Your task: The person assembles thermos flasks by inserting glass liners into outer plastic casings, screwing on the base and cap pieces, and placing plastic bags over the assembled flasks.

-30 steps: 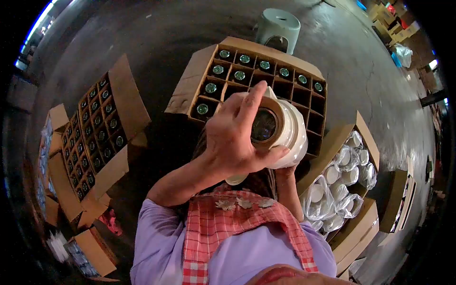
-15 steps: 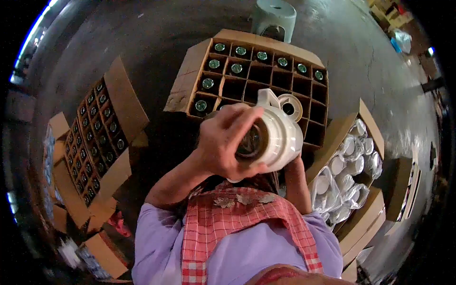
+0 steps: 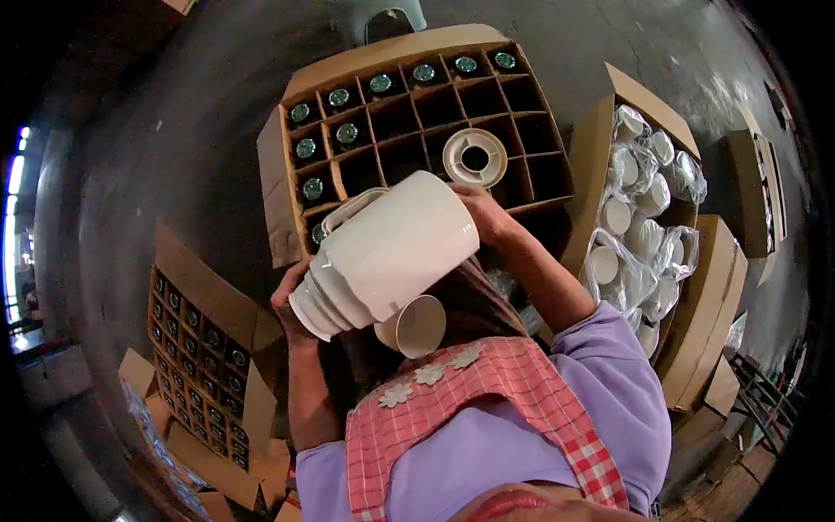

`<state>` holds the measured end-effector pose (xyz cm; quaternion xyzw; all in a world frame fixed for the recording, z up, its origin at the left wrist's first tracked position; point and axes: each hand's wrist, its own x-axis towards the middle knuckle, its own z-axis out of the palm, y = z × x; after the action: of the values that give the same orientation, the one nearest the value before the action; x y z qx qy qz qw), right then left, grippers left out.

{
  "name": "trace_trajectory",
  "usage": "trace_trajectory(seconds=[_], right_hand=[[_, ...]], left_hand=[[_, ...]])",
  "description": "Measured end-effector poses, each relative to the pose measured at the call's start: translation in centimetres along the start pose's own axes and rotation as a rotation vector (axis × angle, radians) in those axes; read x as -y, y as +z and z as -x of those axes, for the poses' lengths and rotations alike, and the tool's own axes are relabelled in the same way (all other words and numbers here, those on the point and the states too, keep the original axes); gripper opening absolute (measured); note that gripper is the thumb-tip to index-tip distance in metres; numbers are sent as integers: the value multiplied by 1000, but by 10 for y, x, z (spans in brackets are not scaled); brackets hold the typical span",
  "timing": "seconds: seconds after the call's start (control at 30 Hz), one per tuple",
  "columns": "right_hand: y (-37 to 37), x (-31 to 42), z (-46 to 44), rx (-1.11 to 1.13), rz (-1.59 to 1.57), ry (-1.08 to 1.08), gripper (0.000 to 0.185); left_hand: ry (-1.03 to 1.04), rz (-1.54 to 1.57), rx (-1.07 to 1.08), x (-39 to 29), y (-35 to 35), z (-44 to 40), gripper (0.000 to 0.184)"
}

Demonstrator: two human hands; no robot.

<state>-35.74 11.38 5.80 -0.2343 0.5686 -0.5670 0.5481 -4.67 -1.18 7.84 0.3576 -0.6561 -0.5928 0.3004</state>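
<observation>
I held the white jug (image 3: 387, 254) sideways near the box's (image 3: 387, 45) 6 o'clock side, left hand (image 3: 290, 294) gripping its narrow end, right hand (image 3: 480, 211) its wide end. It looked hard, maybe slippery; the handle (image 3: 346, 209), at 11 o'clock, seemed good to grab.

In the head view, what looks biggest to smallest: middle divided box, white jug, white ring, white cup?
1. middle divided box
2. white jug
3. white ring, white cup: too alike to rank
</observation>
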Motion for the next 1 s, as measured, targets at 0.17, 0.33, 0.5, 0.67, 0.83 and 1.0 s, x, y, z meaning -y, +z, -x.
trace_trajectory(seconds=[0.17,0.33,0.5,0.67,0.83,1.0], right_hand=[[-59,-52,-44,-472,1232,-283,47],[-104,-99,-63,-324,1646,-323,46],[-104,-76,-56,-323,1365,-382,43],[-62,-6,-16,-236,-80,-373,63],[-6,52,32,75,-178,-692,49],[0,61,39,183,215,-974,51]], left_hand=[[-130,227,-89,30,-6,-3,39],[-147,197,-70,23,-13,-3,38],[-158,166,-58,17,-13,-3,37],[-145,148,-35,15,-7,-3,36],[-121,140,-5,15,3,-5,35],[-102,134,16,19,7,-3,34]])
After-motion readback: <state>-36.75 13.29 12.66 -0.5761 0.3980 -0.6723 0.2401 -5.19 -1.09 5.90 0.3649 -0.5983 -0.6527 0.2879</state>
